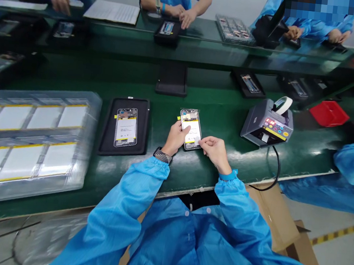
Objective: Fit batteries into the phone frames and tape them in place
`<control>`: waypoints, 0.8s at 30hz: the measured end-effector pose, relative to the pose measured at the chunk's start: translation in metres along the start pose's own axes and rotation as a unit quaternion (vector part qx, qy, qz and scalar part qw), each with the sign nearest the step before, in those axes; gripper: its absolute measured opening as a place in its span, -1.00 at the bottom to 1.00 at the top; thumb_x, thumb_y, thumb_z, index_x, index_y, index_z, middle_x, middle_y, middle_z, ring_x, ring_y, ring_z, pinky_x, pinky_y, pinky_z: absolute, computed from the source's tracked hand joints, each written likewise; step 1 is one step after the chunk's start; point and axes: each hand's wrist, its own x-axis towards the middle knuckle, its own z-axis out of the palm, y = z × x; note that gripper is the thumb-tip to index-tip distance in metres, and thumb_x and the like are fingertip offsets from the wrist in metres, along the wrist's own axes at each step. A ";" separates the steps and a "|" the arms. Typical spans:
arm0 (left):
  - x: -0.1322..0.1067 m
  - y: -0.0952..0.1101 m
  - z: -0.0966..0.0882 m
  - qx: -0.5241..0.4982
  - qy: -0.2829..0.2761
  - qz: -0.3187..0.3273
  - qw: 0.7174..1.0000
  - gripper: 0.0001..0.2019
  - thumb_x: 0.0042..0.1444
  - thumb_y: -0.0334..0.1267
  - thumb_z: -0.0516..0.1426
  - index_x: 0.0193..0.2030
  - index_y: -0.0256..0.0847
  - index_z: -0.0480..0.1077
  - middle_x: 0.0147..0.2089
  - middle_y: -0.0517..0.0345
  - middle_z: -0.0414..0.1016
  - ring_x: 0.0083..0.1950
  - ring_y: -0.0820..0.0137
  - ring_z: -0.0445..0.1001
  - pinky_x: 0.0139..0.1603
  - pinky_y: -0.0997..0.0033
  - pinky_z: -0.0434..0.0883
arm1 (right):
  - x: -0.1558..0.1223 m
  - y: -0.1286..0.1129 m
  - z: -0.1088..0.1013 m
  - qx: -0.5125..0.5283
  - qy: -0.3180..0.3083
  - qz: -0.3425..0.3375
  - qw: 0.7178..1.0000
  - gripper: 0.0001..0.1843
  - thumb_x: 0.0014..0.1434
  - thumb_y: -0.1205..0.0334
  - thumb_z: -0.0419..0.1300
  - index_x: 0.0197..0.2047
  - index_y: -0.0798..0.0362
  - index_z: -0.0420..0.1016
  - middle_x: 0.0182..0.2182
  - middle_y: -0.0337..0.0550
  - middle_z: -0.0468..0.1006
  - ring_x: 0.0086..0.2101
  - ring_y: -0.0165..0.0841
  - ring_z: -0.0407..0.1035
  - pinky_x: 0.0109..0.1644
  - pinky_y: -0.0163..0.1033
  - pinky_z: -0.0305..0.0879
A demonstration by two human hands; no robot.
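Note:
An opened phone [190, 125] with a white battery lies on the green bench in front of me. My left hand [176, 137] grips its left edge, thumb pressed on the battery. My right hand [213, 150] is closed in a pinch at the phone's lower right corner; what the fingertips hold is too small to make out. Both arms wear blue sleeves.
A black tray [105, 133] holding a second opened phone [126, 127] lies to the left. Clear stacked trays of white batteries [28, 133] fill the far left. A grey tape dispenser [268, 124] stands right, a red bin [328, 113] beyond. Other workers' hands are across the bench and at the right.

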 end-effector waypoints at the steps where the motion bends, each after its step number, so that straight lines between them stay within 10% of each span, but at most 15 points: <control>1: 0.000 0.000 0.000 0.000 0.000 -0.001 1.000 -0.62 0.08 -0.28 0.35 0.02 -0.30 0.43 0.00 -0.13 0.66 -0.05 0.15 0.66 0.04 0.10 0.57 | 0.000 0.001 0.001 0.001 0.003 -0.001 1.000 -0.62 -0.04 -0.08 0.39 -0.44 0.09 0.50 -0.72 -0.32 0.36 -0.69 -0.51 0.13 -0.57 -0.35 0.01; 24: 0.001 -0.004 -0.002 0.010 0.006 -0.001 1.000 -0.61 0.10 -0.28 0.35 0.03 -0.32 0.42 0.01 -0.14 0.65 0.01 0.11 0.65 0.10 0.06 0.56 | -0.005 0.005 0.010 -0.060 0.042 -0.027 0.997 -0.62 0.03 -0.11 0.30 -0.44 0.07 0.46 -0.72 -0.29 0.38 -0.68 -0.46 0.18 -0.53 -0.33 0.06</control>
